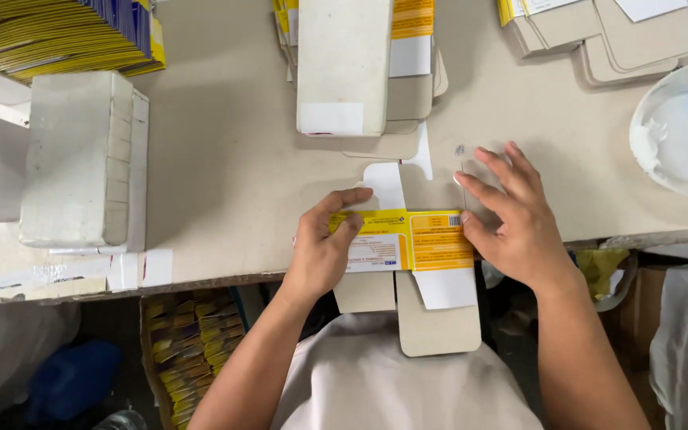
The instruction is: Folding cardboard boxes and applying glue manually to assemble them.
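Note:
A flat yellow, orange and white carton blank [424, 243] lies at the near edge of the beige table [232, 175], its grey flaps hanging over the edge. My left hand [324, 251] presses on the blank's left part, thumb and fingers curled over its top fold. My right hand [511, 219] rests flat at the blank's right end, fingers spread on the table. Neither hand lifts the blank off the table.
A white block [344, 68] weighs down a pile of carton blanks at the far middle. More blanks [615, 36] lie far right, a white bowl [682, 131] at the right. A white brick [77, 155] sits left, under stacked yellow cartons [57, 36]. A box of cartons [185, 342] stands below the table.

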